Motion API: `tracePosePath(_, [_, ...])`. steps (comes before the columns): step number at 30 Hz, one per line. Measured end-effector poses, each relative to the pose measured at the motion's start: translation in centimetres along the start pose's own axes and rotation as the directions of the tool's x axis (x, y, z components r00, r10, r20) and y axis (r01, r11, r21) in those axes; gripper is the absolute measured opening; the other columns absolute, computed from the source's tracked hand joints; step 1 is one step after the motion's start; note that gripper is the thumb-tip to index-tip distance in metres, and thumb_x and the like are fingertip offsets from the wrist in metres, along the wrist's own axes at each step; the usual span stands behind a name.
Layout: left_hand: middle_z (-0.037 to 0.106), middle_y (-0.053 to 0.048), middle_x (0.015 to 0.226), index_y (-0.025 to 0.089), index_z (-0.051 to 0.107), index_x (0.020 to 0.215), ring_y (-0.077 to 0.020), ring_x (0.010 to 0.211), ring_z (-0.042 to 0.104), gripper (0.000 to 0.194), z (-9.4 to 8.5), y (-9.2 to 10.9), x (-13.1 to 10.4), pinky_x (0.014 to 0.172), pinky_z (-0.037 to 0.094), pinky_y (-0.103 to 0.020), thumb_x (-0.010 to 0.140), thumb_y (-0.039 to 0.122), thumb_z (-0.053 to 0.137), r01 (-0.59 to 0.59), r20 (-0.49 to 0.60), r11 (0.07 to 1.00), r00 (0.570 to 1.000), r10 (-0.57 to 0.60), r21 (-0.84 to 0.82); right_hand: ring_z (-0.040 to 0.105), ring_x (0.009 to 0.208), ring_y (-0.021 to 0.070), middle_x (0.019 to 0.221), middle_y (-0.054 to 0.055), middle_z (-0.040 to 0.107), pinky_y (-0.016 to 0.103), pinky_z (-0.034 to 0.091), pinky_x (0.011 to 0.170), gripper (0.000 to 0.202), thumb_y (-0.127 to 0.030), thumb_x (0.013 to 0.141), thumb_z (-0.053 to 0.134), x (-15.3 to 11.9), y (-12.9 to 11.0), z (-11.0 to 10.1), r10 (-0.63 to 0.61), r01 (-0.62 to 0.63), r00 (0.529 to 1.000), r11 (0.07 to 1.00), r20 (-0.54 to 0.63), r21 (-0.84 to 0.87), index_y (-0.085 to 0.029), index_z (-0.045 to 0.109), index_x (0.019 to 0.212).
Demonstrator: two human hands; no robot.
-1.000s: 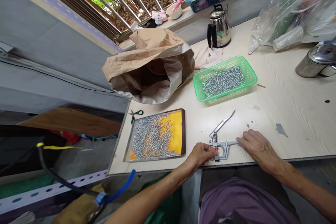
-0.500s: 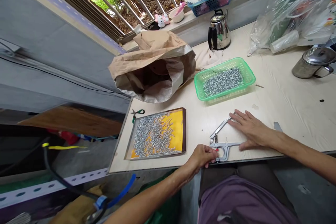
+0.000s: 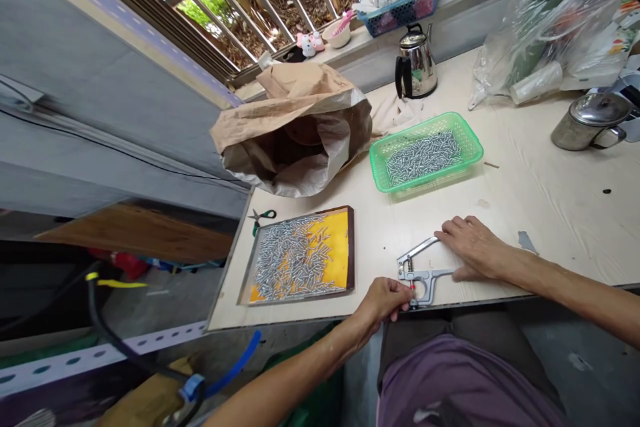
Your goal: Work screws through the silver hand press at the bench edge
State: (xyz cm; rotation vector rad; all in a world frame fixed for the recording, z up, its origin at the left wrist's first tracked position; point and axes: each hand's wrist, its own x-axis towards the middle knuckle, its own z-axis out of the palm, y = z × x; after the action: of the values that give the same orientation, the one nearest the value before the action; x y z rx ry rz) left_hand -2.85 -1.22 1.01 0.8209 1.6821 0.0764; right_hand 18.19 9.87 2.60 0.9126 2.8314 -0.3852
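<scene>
A grey metal hand press [image 3: 427, 275] with two long handles lies at the table's front edge. A small spring shows near its hinge and a red bit near its jaw. My right hand [image 3: 470, 250] is closed around the handle ends, fingers curled over the upper lever and thumb by the lower handle. At the jaw, my left hand [image 3: 386, 299] pinches with thumb and forefinger beside the red bit. What lies between those fingertips is too small to make out.
Left of the press stands a shallow tray [image 3: 351, 250] of small metal pins on yellow lining. Beyond it are green-handled scissors [image 3: 263, 215] and an open brown sack [image 3: 285, 107]. A green basket [image 3: 426, 185] holds more pins. A kettle [image 3: 417, 67] and a lidded metal jug [image 3: 575, 123] stand farther back.
My right hand's fingers have curled from stretched out, and the upper lever has come down closer to the lower handle. My left hand stays at the jaw.
</scene>
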Motion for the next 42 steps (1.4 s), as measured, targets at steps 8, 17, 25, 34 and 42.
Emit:
tracePosePath(8, [0.064,-0.01,0.107,0.018,0.061,0.11,-0.0248,0.098,0.058,0.031,1.6,1.6,-0.4,0.081,0.048,-0.036,0.084,0.035,0.061,-0.445,-0.18,0.548,0.637,0.75,0.709,0.052,0.094,0.0259,0.101,0.011,0.06,0.037,0.037,0.08,0.045,-0.035,0.069,0.077,-0.8,-1.0,0.3,0.0,0.0,1.0,1.0,0.013,-0.007,-0.012,0.06,0.102])
tracePosePath(17, [0.055,-0.012,0.111,0.015,0.041,0.126,-0.0271,0.098,0.053,0.059,3.1,4.8,3.3,0.082,0.049,-0.043,0.079,0.039,0.067,-0.548,0.115,0.241,0.536,0.836,0.801,0.051,0.093,0.0261,0.104,0.012,0.058,0.036,0.041,0.077,0.06,-0.034,0.064,0.08,-2.4,-0.9,2.0,0.066,-0.065,0.992,0.998,-0.109,0.016,-0.011,0.054,0.113])
tracePosePath(25, [0.057,-0.005,0.081,0.017,0.057,0.098,-0.0207,0.08,0.054,0.02,3.4,3.8,4.2,0.068,0.047,-0.034,0.096,0.03,0.042,-0.551,0.111,0.147,0.409,0.906,0.822,0.05,0.073,0.0176,0.075,0.003,0.055,0.03,0.036,0.064,0.019,-0.008,0.088,0.046,-2.1,-0.6,3.3,-0.054,0.058,0.977,0.998,-0.207,0.013,-0.018,0.057,0.076])
tracePosePath(34, [0.054,-0.019,0.126,0.011,0.045,0.127,-0.0296,0.117,0.052,0.041,4.5,2.8,4.0,0.095,0.046,-0.046,0.092,0.031,0.05,-0.492,-0.033,0.211,0.345,0.938,0.845,0.051,0.1,0.0263,0.112,0.013,0.057,0.037,0.045,0.082,0.052,-0.031,0.075,0.07,-2.7,0.6,1.9,0.015,0.025,0.972,0.986,-0.236,0.165,-0.014,0.05,0.12])
tracePosePath(42, [0.05,-0.02,0.135,0.012,0.036,0.136,-0.0289,0.133,0.04,0.051,8.5,0.1,2.5,0.108,0.034,-0.053,0.094,0.038,0.044,-0.618,-0.019,0.22,0.314,0.949,0.755,0.053,0.087,0.0206,0.093,0.009,0.062,0.033,0.04,0.076,0.017,-0.019,0.09,0.046,-0.2,2.7,0.4,0.021,-0.017,0.984,1.0,-0.176,0.021,-0.017,0.063,0.096])
